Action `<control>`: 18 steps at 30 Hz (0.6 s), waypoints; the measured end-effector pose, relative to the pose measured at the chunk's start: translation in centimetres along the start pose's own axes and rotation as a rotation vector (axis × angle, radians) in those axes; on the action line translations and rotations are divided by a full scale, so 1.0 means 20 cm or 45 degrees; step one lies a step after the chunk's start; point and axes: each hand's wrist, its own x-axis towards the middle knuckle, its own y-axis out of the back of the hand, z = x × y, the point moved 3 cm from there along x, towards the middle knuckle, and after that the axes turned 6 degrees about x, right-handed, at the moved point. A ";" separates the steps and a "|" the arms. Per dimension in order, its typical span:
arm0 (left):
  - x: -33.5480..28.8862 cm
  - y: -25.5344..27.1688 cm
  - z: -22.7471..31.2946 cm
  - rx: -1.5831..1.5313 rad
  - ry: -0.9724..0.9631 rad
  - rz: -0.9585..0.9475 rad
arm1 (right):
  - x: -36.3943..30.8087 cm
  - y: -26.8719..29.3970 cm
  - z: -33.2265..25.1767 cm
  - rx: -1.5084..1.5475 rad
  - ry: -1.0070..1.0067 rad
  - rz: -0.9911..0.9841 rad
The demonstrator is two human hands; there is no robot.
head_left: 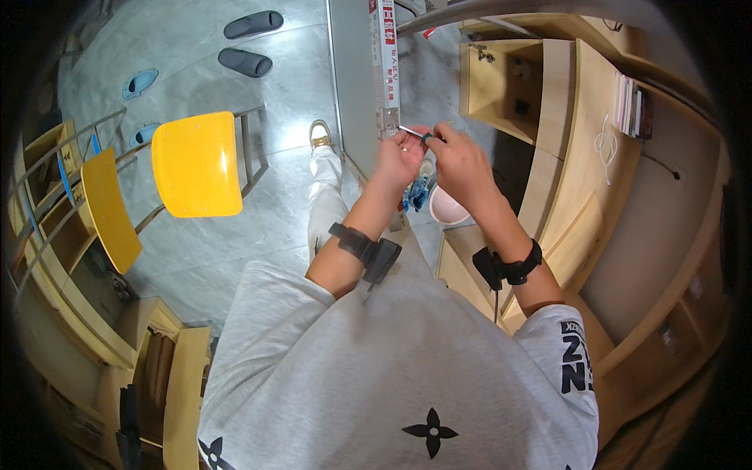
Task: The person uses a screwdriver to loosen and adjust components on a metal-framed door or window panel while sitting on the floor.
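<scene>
Screwdriver (pixel 412 132) work is under way at the edge of the door (pixel 351 94), as far as I can see from here. The right hand (pixel 464 163) is closed around its dark green handle, and the thin shaft points across at the metal plate (pixel 390 119) in the door's edge. The left hand (pixel 402 160) is beside that edge, fingers loosely curled near the shaft; I can't tell whether it holds anything. The two hands are close together, almost meeting over the tool.

How far along is it? The plate sits in the door, so that much looks done. The tool being in use suggests the job isn't finished; what remains seems to be at the plate, though screws, in or out, are too small for me to make out.

As for writing, the white strip (pixel 385 47) along the door's edge carries bold red and dark printed characters, and a red block sits near its far end. Right of the door, on the shirt sleeve (pixel 576 356), are thick black letters, bent by the folds. Further right of the door, the books (pixel 633 108) show spines too small to read. Left of the door, the yellow chair (pixel 200 164) shows no lettering I can pick out.
</scene>
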 end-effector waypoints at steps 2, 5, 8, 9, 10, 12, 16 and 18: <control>-0.06 -0.02 -0.03 0.023 0.047 -0.215 | 0.03 0.01 0.01 0.047 -0.087 -0.007; -0.17 -0.12 -0.04 -0.084 0.075 -0.314 | 0.06 0.01 0.05 0.113 -0.211 -0.002; -0.16 -0.11 -0.04 -0.020 0.032 -0.364 | 0.06 0.09 -0.02 0.145 -0.188 0.029; -0.15 -0.10 -0.04 -0.049 0.026 -0.352 | 0.05 0.12 -0.05 0.156 -0.146 0.054; -0.13 -0.09 -0.05 -0.078 0.020 -0.340 | 0.05 0.12 -0.04 0.155 -0.135 0.047; -0.16 -0.14 -0.07 -0.098 0.017 -0.246 | 0.03 0.14 -0.04 0.083 -0.049 0.061; -0.18 -0.17 -0.07 -0.170 0.060 -0.364 | 0.04 0.15 -0.04 0.094 -0.124 0.109; -0.18 -0.18 -0.08 -0.142 0.029 -0.397 | 0.03 0.13 -0.03 -0.001 -0.161 0.121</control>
